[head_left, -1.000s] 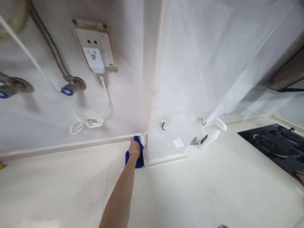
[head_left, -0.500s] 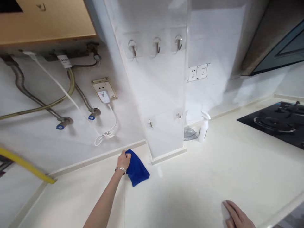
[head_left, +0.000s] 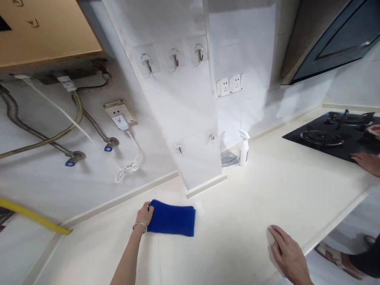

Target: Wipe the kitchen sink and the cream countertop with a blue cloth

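Observation:
A folded blue cloth lies on the pale countertop, left of centre. Its left edge is gripped by my left hand, which wears a bracelet at the wrist. On the right, near the counter's front edge, my right hand rests on the surface with its fingers extended and nothing in them. A white spray bottle stands by the back wall, beside a flat grey patterned packet.
A black gas stove is at the right, where another person's hand touches its edge. That person's foot shows below. A tiled pillar juts out at the back. Pipes and a yellow hose are on the left.
The blue cloth is now spread out flatter, and my left hand has moved slightly left and nearer. More of my right hand shows. The other person's hand and foot have come into view.

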{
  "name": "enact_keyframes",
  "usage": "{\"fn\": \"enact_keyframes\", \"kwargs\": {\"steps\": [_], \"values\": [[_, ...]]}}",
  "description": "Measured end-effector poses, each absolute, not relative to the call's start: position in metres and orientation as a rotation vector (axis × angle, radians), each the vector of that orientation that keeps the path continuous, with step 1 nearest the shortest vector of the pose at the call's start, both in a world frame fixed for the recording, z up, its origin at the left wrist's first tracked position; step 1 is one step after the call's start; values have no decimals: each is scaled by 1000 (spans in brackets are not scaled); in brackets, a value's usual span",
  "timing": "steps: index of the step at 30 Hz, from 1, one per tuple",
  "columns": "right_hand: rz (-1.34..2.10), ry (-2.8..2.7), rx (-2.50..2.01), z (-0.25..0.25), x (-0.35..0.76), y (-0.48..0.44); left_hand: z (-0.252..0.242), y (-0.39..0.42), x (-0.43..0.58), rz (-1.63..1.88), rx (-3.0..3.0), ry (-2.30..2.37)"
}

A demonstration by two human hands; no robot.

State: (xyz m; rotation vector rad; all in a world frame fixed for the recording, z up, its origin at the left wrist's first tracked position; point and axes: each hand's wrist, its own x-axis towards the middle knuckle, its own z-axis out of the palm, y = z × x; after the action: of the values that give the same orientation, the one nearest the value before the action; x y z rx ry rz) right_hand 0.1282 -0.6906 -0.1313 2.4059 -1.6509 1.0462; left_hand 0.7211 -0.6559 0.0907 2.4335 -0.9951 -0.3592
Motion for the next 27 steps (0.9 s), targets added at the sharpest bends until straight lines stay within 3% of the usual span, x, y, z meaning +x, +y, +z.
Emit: {"fn": "enact_keyframes", "kwargs": {"steps": [4, 9, 19, 27], "values": [[1041, -1641, 2419, -131, 126, -690, 39, -614, 735, -485, 2606, -853], [1031, -1653, 2413, -130, 124, -689, 17, -598, 739, -508, 2658, -854], [1015, -1633, 2418, -119, 125, -686, 13, -617, 735, -569, 2740, -836], [988, -1684, 2440, -121, 124, -685, 44, -629, 687, -545, 2428, -1209]]}}
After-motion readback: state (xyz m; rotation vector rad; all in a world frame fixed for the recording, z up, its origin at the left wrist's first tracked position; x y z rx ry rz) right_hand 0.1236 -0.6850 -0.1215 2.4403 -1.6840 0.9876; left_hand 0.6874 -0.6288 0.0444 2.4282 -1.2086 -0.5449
